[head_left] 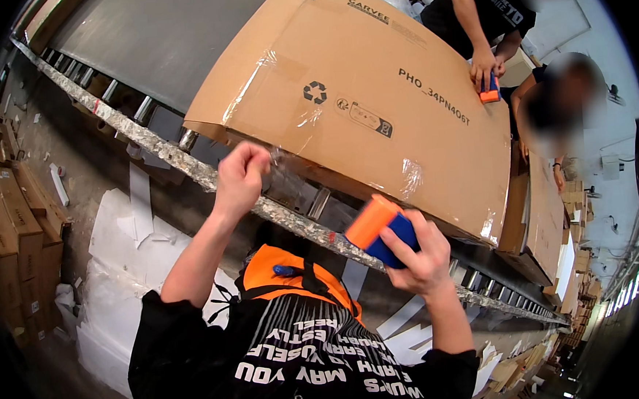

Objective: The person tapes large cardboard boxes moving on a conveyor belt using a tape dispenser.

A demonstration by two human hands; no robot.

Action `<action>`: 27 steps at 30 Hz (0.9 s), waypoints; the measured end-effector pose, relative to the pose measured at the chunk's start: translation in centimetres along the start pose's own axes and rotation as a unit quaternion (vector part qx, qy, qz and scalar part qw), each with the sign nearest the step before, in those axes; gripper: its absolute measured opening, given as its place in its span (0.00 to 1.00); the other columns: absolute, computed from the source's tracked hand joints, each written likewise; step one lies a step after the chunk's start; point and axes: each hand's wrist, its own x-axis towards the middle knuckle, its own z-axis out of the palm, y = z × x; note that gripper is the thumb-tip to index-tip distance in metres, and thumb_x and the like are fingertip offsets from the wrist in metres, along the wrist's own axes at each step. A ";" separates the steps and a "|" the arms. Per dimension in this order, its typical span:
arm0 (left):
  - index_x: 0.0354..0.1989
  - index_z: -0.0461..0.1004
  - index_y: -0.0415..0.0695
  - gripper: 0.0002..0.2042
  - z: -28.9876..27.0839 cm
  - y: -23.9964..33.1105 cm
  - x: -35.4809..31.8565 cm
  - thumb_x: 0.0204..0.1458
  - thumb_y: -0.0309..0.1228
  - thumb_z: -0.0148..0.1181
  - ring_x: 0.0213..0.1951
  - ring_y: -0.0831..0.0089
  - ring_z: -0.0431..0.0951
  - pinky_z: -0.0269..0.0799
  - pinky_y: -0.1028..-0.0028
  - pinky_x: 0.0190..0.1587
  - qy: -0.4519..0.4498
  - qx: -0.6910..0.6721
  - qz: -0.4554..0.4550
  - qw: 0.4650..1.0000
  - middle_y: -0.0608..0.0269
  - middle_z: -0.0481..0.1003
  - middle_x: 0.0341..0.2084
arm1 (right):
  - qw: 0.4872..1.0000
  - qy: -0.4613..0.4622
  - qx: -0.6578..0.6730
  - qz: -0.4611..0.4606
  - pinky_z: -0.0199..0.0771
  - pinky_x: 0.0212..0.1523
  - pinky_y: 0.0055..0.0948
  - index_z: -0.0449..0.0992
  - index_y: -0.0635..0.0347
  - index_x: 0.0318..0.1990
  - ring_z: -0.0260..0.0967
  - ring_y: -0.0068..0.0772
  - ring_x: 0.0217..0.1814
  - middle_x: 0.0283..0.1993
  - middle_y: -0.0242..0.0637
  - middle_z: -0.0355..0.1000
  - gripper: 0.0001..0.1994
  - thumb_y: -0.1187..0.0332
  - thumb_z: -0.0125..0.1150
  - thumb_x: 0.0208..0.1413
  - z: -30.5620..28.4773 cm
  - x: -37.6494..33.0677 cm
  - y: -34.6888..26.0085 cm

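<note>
A large brown cardboard box lies on the roller conveyor in front of me, with strips of shiny clear tape on its top and edges. My right hand grips a blue and orange tape dispenser, held just off the box's near side. By the box's near left corner, my left hand is closed with its fingers curled. Clear film glints beside those fingers, but whether they pinch it is hidden. Across the box, a co-worker's hand holds another blue and orange tape dispenser at the far edge.
The conveyor's worn metal rail runs between me and the box. A second person stands at the right beside another carton. Stacked cartons stand on the left floor, near white foam sheets. An orange pouch hangs at my waist.
</note>
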 end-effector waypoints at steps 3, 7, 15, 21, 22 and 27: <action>0.28 0.74 0.40 0.03 -0.3 -0.2 2.8 0.53 0.24 0.56 0.31 0.61 0.74 0.70 0.64 0.35 0.140 0.228 0.156 0.951 0.58 0.75 0.22 | 0.998 -0.038 -0.057 -0.016 0.74 0.36 0.35 0.79 0.46 0.51 0.69 0.42 0.35 0.53 0.47 0.68 0.32 0.71 0.67 0.27 2.5 4.5 0.1; 0.29 0.75 0.41 0.03 -1.8 -2.0 4.7 0.52 0.27 0.58 0.34 0.55 0.76 0.71 0.59 0.37 0.196 0.338 0.151 0.908 0.55 0.76 0.24 | 0.993 -0.074 -0.085 -0.029 0.74 0.37 0.34 0.79 0.45 0.51 0.69 0.42 0.35 0.53 0.47 0.67 0.32 0.71 0.67 0.27 5.9 8.5 0.2; 0.29 0.78 0.44 0.05 -4.0 -3.5 5.4 0.52 0.32 0.61 0.29 0.56 0.78 0.73 0.60 0.32 0.213 0.383 0.115 0.892 0.56 0.77 0.21 | 0.964 -0.230 -0.136 0.000 0.75 0.37 0.34 0.78 0.58 0.47 0.71 0.42 0.39 0.51 0.52 0.69 0.28 0.68 0.66 0.30 8.5 13.4 -2.1; 0.41 0.80 0.44 0.09 -3.7 -1.2 3.0 0.53 0.29 0.60 0.43 0.55 0.78 0.71 0.61 0.49 0.280 0.420 0.397 0.766 0.57 0.80 0.37 | 0.961 -0.254 -0.111 0.003 0.75 0.40 0.38 0.79 0.60 0.45 0.70 0.47 0.45 0.49 0.55 0.68 0.23 0.67 0.64 0.34 8.4 13.1 -1.5; 0.44 0.80 0.43 0.11 -1.6 0.2 2.6 0.55 0.30 0.58 0.48 0.54 0.77 0.68 0.59 0.55 0.208 0.416 0.476 0.747 0.57 0.80 0.41 | 0.953 -0.278 -0.118 -0.001 0.75 0.41 0.39 0.78 0.60 0.46 0.70 0.48 0.45 0.50 0.57 0.68 0.23 0.67 0.63 0.36 8.1 13.3 -1.6; 0.50 0.79 0.46 0.18 1.6 -7.8 8.4 0.61 0.35 0.43 0.57 0.57 0.74 0.58 0.58 0.64 0.135 0.482 0.467 0.729 0.62 0.78 0.50 | 0.940 -0.330 -0.079 -0.018 0.73 0.42 0.38 0.84 0.57 0.33 0.69 0.49 0.45 0.46 0.59 0.68 0.10 0.67 0.60 0.44 8.9 14.0 -1.9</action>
